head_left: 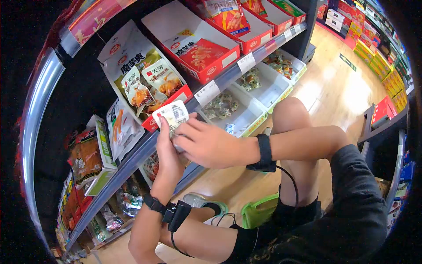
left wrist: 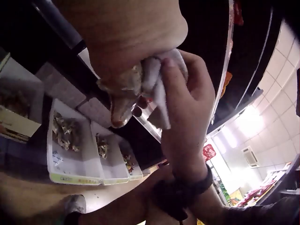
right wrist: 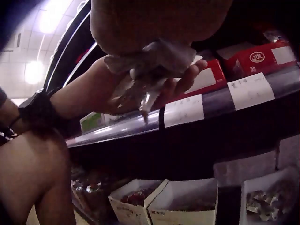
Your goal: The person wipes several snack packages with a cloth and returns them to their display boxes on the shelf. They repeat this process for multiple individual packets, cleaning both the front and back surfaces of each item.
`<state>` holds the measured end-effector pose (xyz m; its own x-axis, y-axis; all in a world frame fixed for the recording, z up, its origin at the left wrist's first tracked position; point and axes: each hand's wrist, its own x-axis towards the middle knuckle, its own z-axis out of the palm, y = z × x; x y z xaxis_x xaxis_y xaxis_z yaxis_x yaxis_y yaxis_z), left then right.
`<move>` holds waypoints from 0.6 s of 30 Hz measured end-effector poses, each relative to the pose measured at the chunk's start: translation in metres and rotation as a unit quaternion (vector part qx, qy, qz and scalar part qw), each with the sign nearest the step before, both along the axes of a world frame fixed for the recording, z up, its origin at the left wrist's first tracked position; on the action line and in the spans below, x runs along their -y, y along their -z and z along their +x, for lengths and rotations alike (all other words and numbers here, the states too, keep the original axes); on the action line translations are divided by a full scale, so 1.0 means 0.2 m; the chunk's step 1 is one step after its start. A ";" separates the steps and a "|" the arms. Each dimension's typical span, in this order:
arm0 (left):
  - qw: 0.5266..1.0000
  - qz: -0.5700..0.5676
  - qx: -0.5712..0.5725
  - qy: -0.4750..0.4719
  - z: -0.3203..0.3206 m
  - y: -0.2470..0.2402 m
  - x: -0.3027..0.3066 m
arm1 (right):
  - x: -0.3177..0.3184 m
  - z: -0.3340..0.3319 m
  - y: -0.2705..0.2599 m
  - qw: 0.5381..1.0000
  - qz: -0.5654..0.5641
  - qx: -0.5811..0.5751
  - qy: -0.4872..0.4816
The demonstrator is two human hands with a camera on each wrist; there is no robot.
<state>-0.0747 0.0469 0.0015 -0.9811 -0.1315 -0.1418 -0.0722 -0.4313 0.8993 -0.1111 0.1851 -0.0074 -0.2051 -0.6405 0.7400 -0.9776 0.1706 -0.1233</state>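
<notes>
A small white packet with a barcode (head_left: 176, 113) is held upright at the shelf edge in the head view. My left hand (head_left: 169, 152) grips it from below and the side, thumb along its left edge. Curled over its lower part are the fingers of my right hand (head_left: 211, 143). In the left wrist view, my right hand (left wrist: 187, 98) pinches crumpled whitish wrapping (left wrist: 161, 86). The right wrist view shows my left hand (right wrist: 105, 86) under the crumpled packet (right wrist: 157, 61). Just behind stands a red-edged box (head_left: 181, 95) with similar packets (head_left: 163, 77).
Open red snack boxes (head_left: 212, 70) line the upper shelf, above a rail with price labels (head_left: 206, 92). White bins (head_left: 239, 116) of small wrapped pieces sit lower. A green bag (head_left: 259, 212) lies by my legs; more shelves stand across the wooden-floored aisle (head_left: 327, 83).
</notes>
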 end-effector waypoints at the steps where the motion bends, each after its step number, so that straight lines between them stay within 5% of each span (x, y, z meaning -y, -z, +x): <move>1: 1.000 0.012 -0.007 0.006 0.00 -0.01 0.00 | 0.00 0.00 0.01 1.000 -0.002 0.006 -0.016; 8: 0.999 0.002 -0.008 -0.032 0.03 -0.07 0.00 | -0.07 -0.07 -0.05 0.977 0.107 0.039 -0.180; 11: 0.999 0.034 -0.013 -0.003 0.00 -0.03 0.07 | -0.10 -0.10 -0.06 0.982 0.076 0.055 -0.163; 13: 1.000 0.011 0.018 0.008 0.01 -0.03 0.05 | -0.08 -0.14 -0.08 0.992 -0.042 0.070 -0.100; 17: 0.982 0.053 0.009 0.181 0.04 -0.03 0.03 | -0.10 -0.21 -0.11 0.990 -0.096 0.099 -0.001; 18: 0.992 0.039 0.014 0.122 0.04 -0.04 0.01 | -0.09 -0.21 -0.11 0.991 -0.095 0.092 0.012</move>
